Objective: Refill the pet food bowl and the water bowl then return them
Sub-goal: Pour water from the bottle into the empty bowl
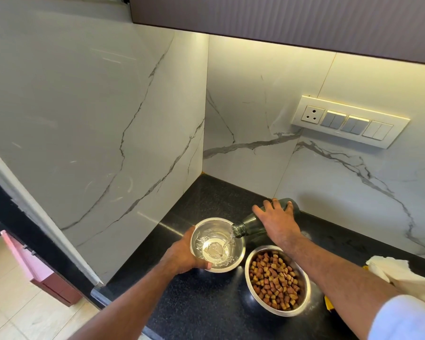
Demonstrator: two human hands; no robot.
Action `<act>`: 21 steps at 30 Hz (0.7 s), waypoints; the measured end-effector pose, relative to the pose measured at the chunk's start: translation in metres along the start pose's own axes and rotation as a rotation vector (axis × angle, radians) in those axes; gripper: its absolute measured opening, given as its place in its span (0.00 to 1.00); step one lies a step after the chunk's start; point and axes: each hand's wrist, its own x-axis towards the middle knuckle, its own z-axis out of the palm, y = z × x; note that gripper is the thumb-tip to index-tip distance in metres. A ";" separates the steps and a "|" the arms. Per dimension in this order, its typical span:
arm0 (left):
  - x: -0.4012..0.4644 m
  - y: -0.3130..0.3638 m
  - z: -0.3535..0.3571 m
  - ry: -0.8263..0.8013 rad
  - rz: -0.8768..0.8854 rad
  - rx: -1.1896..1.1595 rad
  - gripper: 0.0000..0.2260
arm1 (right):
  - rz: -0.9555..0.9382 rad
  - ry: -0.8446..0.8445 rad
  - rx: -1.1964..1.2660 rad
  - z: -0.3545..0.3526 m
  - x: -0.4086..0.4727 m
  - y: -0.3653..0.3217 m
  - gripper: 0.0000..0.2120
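Two steel bowls on the counter [206, 303]. Water bowl [217, 244]: left hand [182, 253] grips its near-left rim. One bottle [253, 224], tipped, mouth over that bowl's right rim, water running in; right hand [277, 222] wraps it. Kibble bowl [277, 280] full, just right of the water bowl. One cloth [402, 273] further right.
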 end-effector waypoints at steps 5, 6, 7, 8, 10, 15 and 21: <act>0.001 -0.001 0.000 -0.002 0.004 0.008 0.55 | 0.000 0.000 -0.002 -0.001 -0.001 0.000 0.44; 0.001 -0.001 0.000 -0.001 0.005 0.012 0.55 | -0.001 0.001 -0.002 -0.001 -0.001 0.000 0.44; 0.001 0.000 0.000 0.000 0.008 0.014 0.55 | -0.001 0.002 -0.001 -0.001 -0.001 0.000 0.44; 0.001 0.000 0.000 0.001 0.009 0.013 0.55 | 0.000 0.001 -0.001 -0.001 -0.001 0.000 0.44; 0.001 0.000 0.000 0.000 0.008 0.015 0.54 | 0.003 -0.004 -0.003 -0.001 0.000 0.000 0.44; 0.000 0.003 -0.001 -0.005 0.011 0.018 0.53 | 0.004 0.000 -0.003 0.000 0.001 0.002 0.43; -0.002 0.001 -0.002 0.002 0.039 0.009 0.53 | 0.006 -0.003 -0.024 0.001 0.003 0.002 0.44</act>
